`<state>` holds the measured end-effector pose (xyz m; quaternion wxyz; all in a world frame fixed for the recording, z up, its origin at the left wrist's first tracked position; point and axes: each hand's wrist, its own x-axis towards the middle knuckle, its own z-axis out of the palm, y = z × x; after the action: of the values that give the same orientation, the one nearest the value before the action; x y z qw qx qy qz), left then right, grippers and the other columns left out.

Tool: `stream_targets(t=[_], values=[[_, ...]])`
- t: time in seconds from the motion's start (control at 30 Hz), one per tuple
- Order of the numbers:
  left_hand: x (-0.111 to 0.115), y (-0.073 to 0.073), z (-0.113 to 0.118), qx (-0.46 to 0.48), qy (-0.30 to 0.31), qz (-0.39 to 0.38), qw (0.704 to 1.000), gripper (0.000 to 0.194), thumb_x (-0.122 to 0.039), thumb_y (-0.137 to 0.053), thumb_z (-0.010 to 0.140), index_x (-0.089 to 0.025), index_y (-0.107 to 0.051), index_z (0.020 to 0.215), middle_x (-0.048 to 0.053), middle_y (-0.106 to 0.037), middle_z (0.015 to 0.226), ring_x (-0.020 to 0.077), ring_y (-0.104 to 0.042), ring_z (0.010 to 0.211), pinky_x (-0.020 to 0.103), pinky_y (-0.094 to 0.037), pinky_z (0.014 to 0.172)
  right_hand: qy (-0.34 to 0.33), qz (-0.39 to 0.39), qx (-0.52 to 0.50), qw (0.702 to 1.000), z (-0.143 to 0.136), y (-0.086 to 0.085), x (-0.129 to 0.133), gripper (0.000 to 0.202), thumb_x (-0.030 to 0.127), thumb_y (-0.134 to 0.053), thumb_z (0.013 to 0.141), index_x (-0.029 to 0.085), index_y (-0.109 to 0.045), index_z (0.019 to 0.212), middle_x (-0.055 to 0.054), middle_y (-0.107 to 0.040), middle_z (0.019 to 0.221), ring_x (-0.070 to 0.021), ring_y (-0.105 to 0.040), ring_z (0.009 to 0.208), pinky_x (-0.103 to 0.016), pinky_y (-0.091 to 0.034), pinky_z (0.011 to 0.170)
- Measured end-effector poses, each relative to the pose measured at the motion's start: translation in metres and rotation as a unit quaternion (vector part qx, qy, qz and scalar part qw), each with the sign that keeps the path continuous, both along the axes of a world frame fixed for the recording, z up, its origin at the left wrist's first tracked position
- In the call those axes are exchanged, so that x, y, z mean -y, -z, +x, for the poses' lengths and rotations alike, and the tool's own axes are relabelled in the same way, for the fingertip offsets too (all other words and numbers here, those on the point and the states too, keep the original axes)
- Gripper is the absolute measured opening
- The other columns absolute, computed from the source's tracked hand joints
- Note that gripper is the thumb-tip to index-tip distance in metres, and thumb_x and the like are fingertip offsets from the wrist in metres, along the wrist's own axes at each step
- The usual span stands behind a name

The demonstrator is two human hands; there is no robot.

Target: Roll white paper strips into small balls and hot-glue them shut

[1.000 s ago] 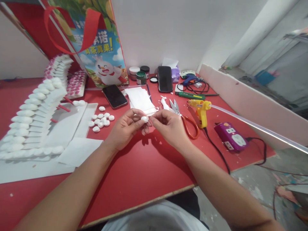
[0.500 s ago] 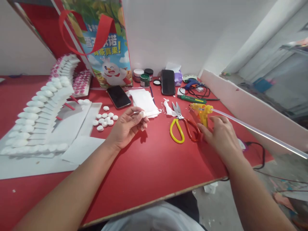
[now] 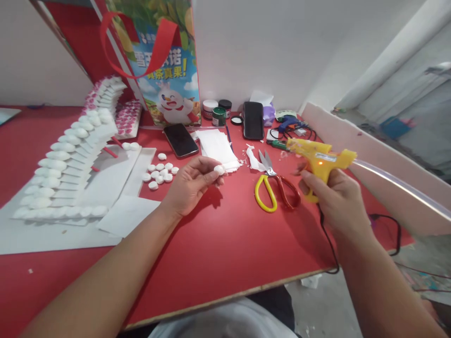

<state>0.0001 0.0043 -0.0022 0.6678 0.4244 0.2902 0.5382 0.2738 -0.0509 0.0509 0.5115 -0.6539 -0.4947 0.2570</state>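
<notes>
Between thumb and fingers, my left hand (image 3: 193, 184) pinches a small round white piece (image 3: 219, 169) above the red table. My right hand (image 3: 340, 199) is wrapped round the handle of a yellow hot glue gun (image 3: 322, 162), lifted off the table with its nozzle pointing left. A small orange light glows on the gun, and a long clear glue stick (image 3: 398, 185) runs out of its back. Scissors (image 3: 269, 172) with one yellow and one red handle lie between my hands. Loose white round pieces (image 3: 162, 172) are grouped left of my left hand.
A curved white structure (image 3: 66, 150) edged with white pieces stands at the left on white board. Behind are a printed bag (image 3: 169, 70), a phone (image 3: 180, 140), paper sheets (image 3: 216, 146), small jars (image 3: 219, 116) and a black case (image 3: 252, 120). A cord (image 3: 327, 239) hangs below the gun.
My right hand has closed round the glue gun and raised it from the table. My left hand still holds the white piece, now turned to show more of it. The view has shifted slightly.
</notes>
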Motion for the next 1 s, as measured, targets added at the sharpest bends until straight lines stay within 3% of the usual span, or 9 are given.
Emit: stream_targets(t=[0.1, 0.23, 0.4, 0.63, 1.0], values=[[0.003, -0.002, 0.003, -0.028, -0.01, 0.03, 0.999, 0.027, -0.029, -0.092, 0.073, -0.017, -0.073, 0.088, 0.002, -0.075, 0.078, 0.0117, -0.068, 0.066, 0.024, -0.055, 0.064, -0.102, -0.063, -0.092, 0.989, -0.025, -0.003, 0.021, 0.03, 0.049, -0.074, 0.083, 0.019, -0.071, 0.079, -0.002, -0.062, 0.067, -0.0129, -0.05, 0.055, -0.026, -0.041, 0.052], [0.004, 0.001, 0.003, -0.048, -0.011, 0.051, 0.997, 0.023, -0.027, -0.089, 0.077, -0.018, -0.073, 0.091, 0.001, -0.074, 0.078, 0.0121, -0.067, 0.066, 0.026, -0.056, 0.065, -0.181, -0.102, -0.067, 0.976, -0.042, 0.008, 0.036, 0.042, 0.057, -0.068, 0.09, 0.017, -0.074, 0.079, -0.004, -0.062, 0.066, -0.013, -0.049, 0.054, -0.026, -0.04, 0.049], [0.004, 0.004, 0.002, -0.061, -0.004, 0.064, 0.996, 0.019, -0.025, -0.086, 0.081, -0.018, -0.074, 0.094, 0.001, -0.073, 0.08, 0.0121, -0.068, 0.069, 0.027, -0.058, 0.069, -0.183, -0.083, -0.008, 0.98, -0.048, 0.012, 0.036, 0.044, 0.057, -0.066, 0.091, 0.016, -0.073, 0.076, -0.007, -0.066, 0.07, -0.0173, -0.059, 0.065, -0.026, -0.045, 0.055], [0.005, 0.002, 0.003, -0.072, -0.004, 0.066, 0.995, 0.019, -0.026, -0.087, 0.08, -0.018, -0.074, 0.092, 0.001, -0.072, 0.078, 0.0127, -0.068, 0.068, 0.027, -0.058, 0.069, -0.195, -0.077, 0.047, 0.977, -0.052, 0.008, 0.033, 0.045, 0.052, -0.06, 0.094, 0.018, -0.06, 0.065, -0.001, -0.049, 0.059, -0.0126, -0.042, 0.055, -0.025, -0.034, 0.048], [0.005, 0.001, 0.002, -0.073, -0.005, 0.064, 0.995, 0.02, -0.026, -0.089, 0.078, -0.019, -0.075, 0.091, 0.0, -0.072, 0.077, 0.013, -0.068, 0.068, 0.028, -0.059, 0.07, -0.194, -0.082, 0.069, 0.975, -0.051, 0.012, 0.035, 0.048, 0.055, -0.058, 0.097, 0.019, -0.055, 0.066, 0.0, -0.048, 0.06, -0.0125, -0.042, 0.057, -0.026, -0.035, 0.051]])
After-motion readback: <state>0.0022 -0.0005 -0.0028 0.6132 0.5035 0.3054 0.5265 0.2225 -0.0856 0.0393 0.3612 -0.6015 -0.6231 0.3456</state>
